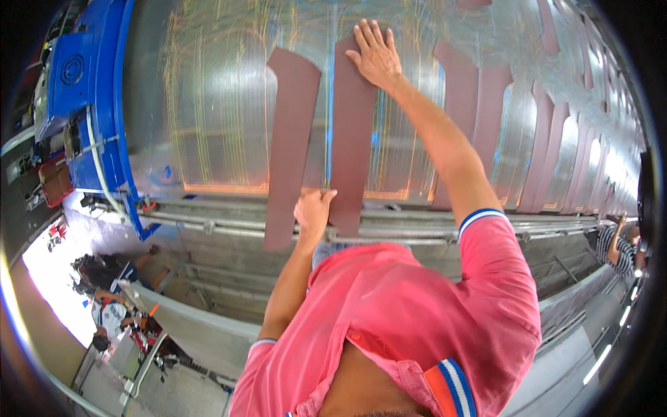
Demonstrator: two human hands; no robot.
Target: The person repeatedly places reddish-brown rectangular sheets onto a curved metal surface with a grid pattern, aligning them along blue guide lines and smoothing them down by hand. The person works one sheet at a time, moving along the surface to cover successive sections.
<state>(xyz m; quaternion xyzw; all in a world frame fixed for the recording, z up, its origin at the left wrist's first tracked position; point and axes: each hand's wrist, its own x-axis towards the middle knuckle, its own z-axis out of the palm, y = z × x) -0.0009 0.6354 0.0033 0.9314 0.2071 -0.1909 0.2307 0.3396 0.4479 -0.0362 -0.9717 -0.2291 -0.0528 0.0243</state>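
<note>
In the head view, the person's right hand [377,55] lies flat on the upper end of a long maroon strip [353,139], its fingers spread. The left hand [315,210] is beside the lower part of that strip, fingers curled and thumb reaching toward the edge; whether they pinch it, one cannot tell. The strip lies lengthwise on a shiny, scratched metal surface [222,104], its lower end past the near edge. A second maroon strip [290,132] lies to its left, likewise overhanging. More maroon pieces [492,104] lie to the right, and a blue machine frame [80,76] borders the surface's left end.
</note>
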